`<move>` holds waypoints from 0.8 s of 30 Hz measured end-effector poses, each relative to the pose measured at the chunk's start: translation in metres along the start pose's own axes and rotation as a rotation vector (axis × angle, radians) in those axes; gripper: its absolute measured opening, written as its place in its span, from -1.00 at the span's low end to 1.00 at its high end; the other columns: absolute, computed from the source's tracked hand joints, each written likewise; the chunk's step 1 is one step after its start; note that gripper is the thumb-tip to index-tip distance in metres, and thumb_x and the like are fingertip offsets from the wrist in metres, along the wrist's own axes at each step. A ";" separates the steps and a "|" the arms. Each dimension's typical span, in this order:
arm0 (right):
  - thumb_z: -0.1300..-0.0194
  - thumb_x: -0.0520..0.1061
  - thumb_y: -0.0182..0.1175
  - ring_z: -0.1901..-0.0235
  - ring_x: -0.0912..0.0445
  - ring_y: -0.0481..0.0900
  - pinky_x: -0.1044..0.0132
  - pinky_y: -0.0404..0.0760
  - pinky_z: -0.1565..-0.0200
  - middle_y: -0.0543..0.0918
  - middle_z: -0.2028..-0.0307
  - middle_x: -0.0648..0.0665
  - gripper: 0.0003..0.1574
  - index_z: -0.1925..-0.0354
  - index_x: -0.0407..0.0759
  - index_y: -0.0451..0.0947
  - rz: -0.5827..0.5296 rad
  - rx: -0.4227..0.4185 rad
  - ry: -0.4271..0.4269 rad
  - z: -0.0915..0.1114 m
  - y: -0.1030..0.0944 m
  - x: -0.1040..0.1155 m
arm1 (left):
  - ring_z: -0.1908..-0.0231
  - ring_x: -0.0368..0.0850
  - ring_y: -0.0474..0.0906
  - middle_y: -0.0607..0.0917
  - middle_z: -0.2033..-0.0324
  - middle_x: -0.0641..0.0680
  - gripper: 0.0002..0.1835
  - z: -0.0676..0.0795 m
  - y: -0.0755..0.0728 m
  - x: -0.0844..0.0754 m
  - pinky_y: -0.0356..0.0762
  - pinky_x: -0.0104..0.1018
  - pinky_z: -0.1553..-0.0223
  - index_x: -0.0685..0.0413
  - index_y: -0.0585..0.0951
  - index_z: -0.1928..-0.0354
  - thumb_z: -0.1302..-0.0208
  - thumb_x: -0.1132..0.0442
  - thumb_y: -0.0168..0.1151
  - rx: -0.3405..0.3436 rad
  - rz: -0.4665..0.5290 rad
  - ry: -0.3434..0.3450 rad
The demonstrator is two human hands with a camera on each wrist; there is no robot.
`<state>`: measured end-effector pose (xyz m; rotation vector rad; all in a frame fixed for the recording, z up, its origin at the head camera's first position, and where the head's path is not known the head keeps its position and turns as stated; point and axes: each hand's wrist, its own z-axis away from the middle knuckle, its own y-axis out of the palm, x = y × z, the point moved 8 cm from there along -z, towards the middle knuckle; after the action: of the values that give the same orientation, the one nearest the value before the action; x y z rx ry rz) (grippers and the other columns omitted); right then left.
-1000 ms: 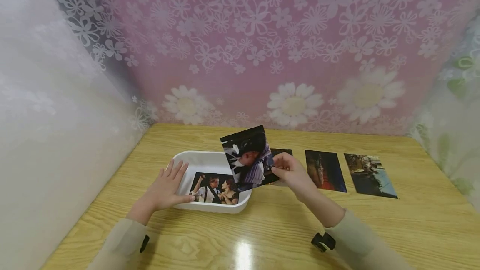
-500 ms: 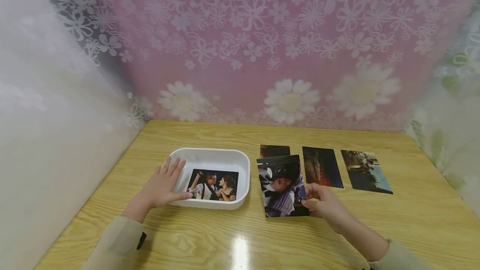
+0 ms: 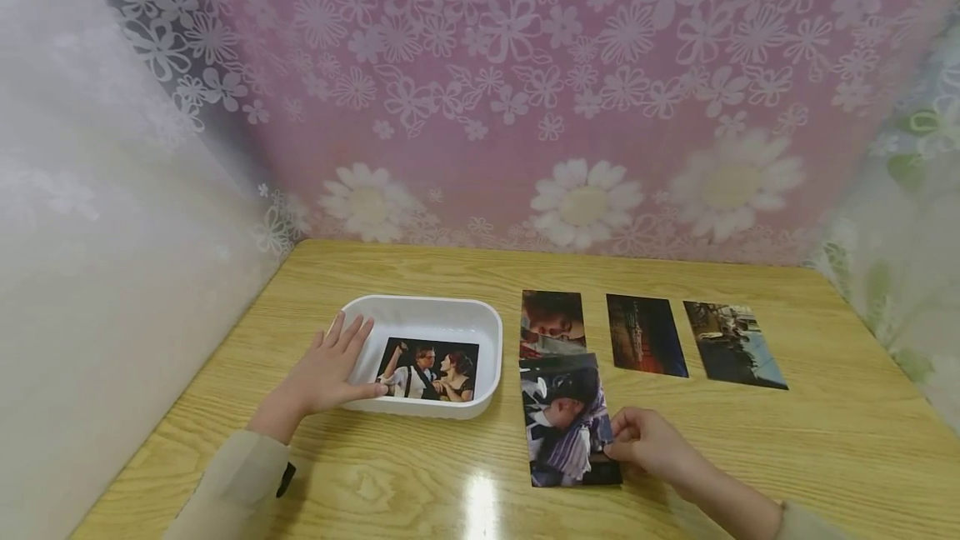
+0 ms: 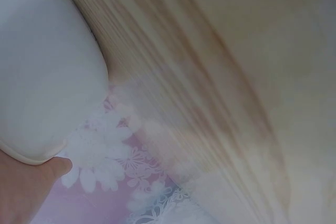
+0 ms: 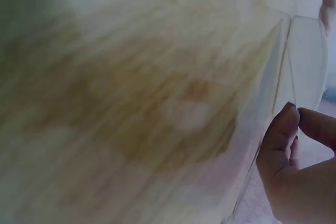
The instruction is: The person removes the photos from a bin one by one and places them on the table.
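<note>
In the head view my right hand point(image 3: 651, 448) pinches the right edge of a photo point(image 3: 566, 423) showing a striped garment and a dark hat. This photo is just in front of a second photo point(image 3: 553, 319) with faces, its top edge meeting that one's lower edge. Whether it touches the table is hard to tell. The right wrist view shows thumb and fingers point(image 5: 283, 135) closed on the thin card. My left hand point(image 3: 322, 377) rests on the left rim of a white tray point(image 3: 491, 357), fingers extended. Inside the tray lies a photo of two people point(image 3: 429, 372).
Farther right on the wooden table point(image 3: 405, 473) lie a dark red-and-blue photo point(image 3: 647, 335) and a waterside photo point(image 3: 737, 345). A pink flowered backdrop point(image 3: 480, 107) stands behind the table, with pale side panels point(image 3: 112, 232) at left and right.
My right hand has carried the striped-garment photo from over the tray's right side to the right and then nearer to me. The left hand has stayed on the tray.
</note>
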<state>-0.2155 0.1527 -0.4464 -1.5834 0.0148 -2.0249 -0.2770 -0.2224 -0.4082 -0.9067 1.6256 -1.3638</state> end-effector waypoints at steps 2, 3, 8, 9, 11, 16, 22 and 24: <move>-0.05 -0.35 0.17 0.63 0.16 0.41 0.32 0.45 0.59 0.47 0.58 -0.06 -0.83 0.38 -0.41 0.37 0.003 0.016 0.012 0.000 0.003 -0.002 | -0.27 0.28 -0.30 0.00 -0.30 0.29 0.06 0.000 0.000 0.000 -0.20 0.24 -0.14 0.26 -0.02 -0.33 0.01 -0.37 0.01 0.002 -0.002 0.000; -0.04 -0.34 0.18 0.63 0.16 0.43 0.31 0.48 0.58 0.48 0.58 -0.07 -0.82 0.37 -0.42 0.38 0.005 0.024 0.015 0.001 0.004 -0.002 | -0.27 0.28 -0.30 0.00 -0.30 0.28 0.07 0.000 -0.001 0.000 -0.20 0.23 -0.14 0.26 -0.02 -0.33 0.01 -0.38 0.00 0.005 -0.005 0.000; -0.01 -0.33 0.23 0.62 0.15 0.48 0.30 0.53 0.54 0.49 0.59 -0.08 -0.75 0.36 -0.44 0.38 0.008 0.034 0.025 0.000 0.011 -0.005 | -0.27 0.28 -0.31 -0.01 -0.30 0.29 0.07 -0.001 -0.001 0.000 -0.21 0.23 -0.15 0.27 -0.03 -0.33 0.01 -0.39 -0.02 0.022 -0.016 -0.001; 0.00 -0.33 0.24 0.63 0.16 0.48 0.30 0.54 0.55 0.49 0.60 -0.08 -0.74 0.35 -0.44 0.38 0.015 0.031 0.021 0.000 0.012 -0.005 | -0.27 0.28 -0.31 -0.01 -0.30 0.29 0.07 -0.001 -0.001 0.000 -0.21 0.23 -0.15 0.27 -0.03 -0.33 0.00 -0.39 -0.01 0.022 -0.016 0.000; 0.02 -0.34 0.25 0.65 0.15 0.49 0.30 0.53 0.56 0.49 0.60 -0.08 -0.69 0.32 -0.47 0.36 0.028 0.022 0.015 0.000 0.013 -0.005 | -0.27 0.28 -0.31 -0.01 -0.30 0.29 0.07 -0.001 -0.001 0.001 -0.22 0.22 -0.15 0.27 -0.03 -0.33 0.00 -0.38 -0.01 0.020 -0.015 0.002; 0.01 -0.35 0.24 0.70 0.12 0.51 0.28 0.52 0.63 0.51 0.64 -0.09 -0.49 0.12 -0.53 0.27 0.093 -0.018 0.006 -0.002 0.013 -0.005 | -0.27 0.28 -0.30 0.00 -0.29 0.30 0.06 0.000 -0.001 0.000 -0.22 0.23 -0.14 0.27 -0.03 -0.33 0.00 -0.38 -0.01 0.013 -0.008 0.005; 0.01 -0.40 0.19 0.72 0.09 0.50 0.27 0.50 0.67 0.50 0.65 -0.11 -0.38 -0.03 -0.49 0.19 0.127 -0.044 0.022 -0.004 0.011 -0.005 | -0.27 0.28 -0.30 0.01 -0.29 0.29 0.06 0.001 -0.002 -0.001 -0.20 0.24 -0.14 0.27 -0.02 -0.33 0.00 -0.38 0.00 0.006 -0.001 0.001; 0.01 -0.41 0.18 0.71 0.08 0.51 0.27 0.50 0.67 0.50 0.64 -0.11 -0.35 -0.05 -0.50 0.16 0.125 -0.039 0.022 -0.003 0.011 -0.004 | -0.27 0.28 -0.29 0.01 -0.29 0.29 0.06 0.001 -0.001 -0.001 -0.19 0.24 -0.14 0.27 -0.02 -0.33 0.01 -0.37 0.00 0.003 -0.004 0.001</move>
<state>-0.2128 0.1442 -0.4547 -1.5442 0.1591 -1.9564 -0.2753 -0.2223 -0.4069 -0.9081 1.6222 -1.3693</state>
